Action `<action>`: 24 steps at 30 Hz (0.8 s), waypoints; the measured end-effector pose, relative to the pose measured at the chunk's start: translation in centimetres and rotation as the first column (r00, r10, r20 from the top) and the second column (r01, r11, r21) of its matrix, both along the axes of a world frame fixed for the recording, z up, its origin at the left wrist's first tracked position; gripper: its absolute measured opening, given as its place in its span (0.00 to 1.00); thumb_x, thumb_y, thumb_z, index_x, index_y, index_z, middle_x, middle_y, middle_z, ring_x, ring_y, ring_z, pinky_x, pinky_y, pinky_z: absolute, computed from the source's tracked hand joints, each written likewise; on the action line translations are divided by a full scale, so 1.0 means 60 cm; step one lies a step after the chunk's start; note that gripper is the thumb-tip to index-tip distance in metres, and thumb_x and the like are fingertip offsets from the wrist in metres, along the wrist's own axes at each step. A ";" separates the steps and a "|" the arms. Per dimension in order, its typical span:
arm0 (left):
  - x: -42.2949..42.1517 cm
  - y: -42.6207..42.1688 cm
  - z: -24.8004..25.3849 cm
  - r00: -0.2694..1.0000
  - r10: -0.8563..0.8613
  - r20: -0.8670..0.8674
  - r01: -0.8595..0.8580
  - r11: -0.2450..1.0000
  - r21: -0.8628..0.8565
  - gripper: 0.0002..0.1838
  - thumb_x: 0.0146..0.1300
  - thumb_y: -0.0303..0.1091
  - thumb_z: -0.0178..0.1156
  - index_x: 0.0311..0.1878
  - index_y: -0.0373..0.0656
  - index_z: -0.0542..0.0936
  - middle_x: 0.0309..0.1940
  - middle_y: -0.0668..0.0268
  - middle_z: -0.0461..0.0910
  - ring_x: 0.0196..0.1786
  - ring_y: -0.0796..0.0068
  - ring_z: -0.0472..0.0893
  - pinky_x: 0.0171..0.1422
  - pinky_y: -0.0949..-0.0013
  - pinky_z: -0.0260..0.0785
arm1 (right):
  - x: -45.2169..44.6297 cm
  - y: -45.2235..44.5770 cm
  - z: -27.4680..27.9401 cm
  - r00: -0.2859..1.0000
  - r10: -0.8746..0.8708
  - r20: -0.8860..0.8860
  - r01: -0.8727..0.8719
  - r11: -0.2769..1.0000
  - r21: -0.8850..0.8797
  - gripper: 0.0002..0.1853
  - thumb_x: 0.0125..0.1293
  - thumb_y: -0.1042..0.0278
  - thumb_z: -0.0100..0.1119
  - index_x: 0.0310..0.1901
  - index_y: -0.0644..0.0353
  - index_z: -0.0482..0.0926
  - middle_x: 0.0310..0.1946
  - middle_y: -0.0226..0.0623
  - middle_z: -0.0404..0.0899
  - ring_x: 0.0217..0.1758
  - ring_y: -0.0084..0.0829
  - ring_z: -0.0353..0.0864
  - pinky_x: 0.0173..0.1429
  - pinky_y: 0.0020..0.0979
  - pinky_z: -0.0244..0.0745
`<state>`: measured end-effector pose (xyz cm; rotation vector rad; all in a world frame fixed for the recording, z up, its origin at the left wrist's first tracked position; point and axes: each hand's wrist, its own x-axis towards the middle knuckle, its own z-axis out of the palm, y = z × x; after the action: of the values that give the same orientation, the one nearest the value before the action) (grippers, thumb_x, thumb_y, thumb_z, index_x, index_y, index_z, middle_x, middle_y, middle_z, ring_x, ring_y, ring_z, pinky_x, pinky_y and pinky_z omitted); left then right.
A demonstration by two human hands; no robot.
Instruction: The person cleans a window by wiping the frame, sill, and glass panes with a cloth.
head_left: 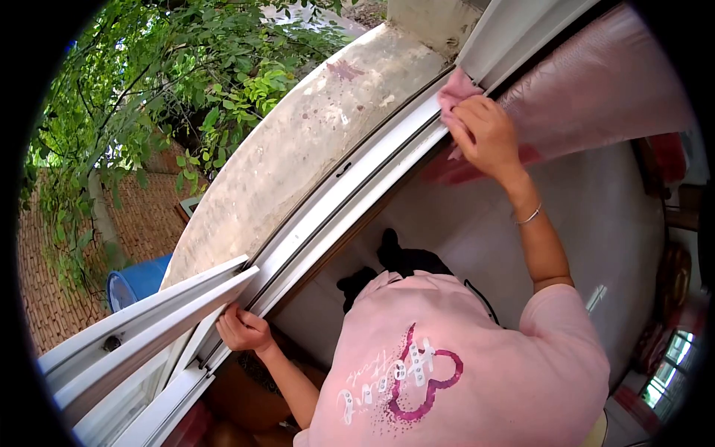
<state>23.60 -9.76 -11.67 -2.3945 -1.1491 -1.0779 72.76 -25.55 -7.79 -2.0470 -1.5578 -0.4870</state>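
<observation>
My right hand (488,138) is closed on a pink cloth (458,89). It presses the cloth against the far right end of the white window track (328,201), beside the upright frame (514,37). At the lower left, my left hand (244,329) has its fingers curled round the edge of a white sliding window sash (171,313). Part of those fingers is hidden behind the sash edge.
Outside the track runs a stained concrete ledge (298,134). Beyond it are leafy branches (216,82), a blue barrel (141,281) and a brick-patterned surface (52,253). A pinkish curtain or sheet (596,82) hangs at the right, above a pale floor (588,201).
</observation>
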 end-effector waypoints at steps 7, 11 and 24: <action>-0.005 -0.004 -0.003 0.999 0.038 -0.015 -0.038 0.997 -0.063 0.08 0.63 0.26 0.51 0.36 0.36 0.81 0.29 0.55 0.79 0.33 0.48 0.77 0.39 0.52 0.70 | -0.224 0.055 -0.024 0.921 0.333 -0.203 -0.312 0.941 0.126 0.05 0.63 0.61 0.65 0.36 0.50 0.82 0.37 0.27 0.78 0.47 0.32 0.77 0.54 0.38 0.67; -0.009 -0.002 -0.005 0.999 0.040 -0.022 -0.041 0.996 -0.075 0.08 0.62 0.26 0.52 0.36 0.37 0.81 0.30 0.55 0.79 0.34 0.47 0.77 0.40 0.52 0.70 | -0.325 0.050 -0.038 0.323 0.598 -0.733 -0.553 0.748 0.366 0.08 0.68 0.62 0.63 0.43 0.55 0.84 0.43 0.34 0.80 0.51 0.32 0.78 0.58 0.39 0.69; -0.004 -0.002 0.003 0.999 0.040 -0.029 -0.042 0.997 -0.064 0.07 0.61 0.25 0.53 0.34 0.39 0.82 0.29 0.57 0.80 0.32 0.50 0.77 0.38 0.55 0.70 | -0.110 -0.037 0.035 -0.135 0.401 -0.906 0.155 0.912 0.380 0.16 0.62 0.83 0.56 0.52 0.61 0.71 0.37 0.30 0.76 0.28 0.18 0.77 0.31 0.18 0.77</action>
<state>23.39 -9.90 -11.47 -2.4155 -1.2355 -1.0062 66.16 -27.80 -5.68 -1.1070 -0.4577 0.8065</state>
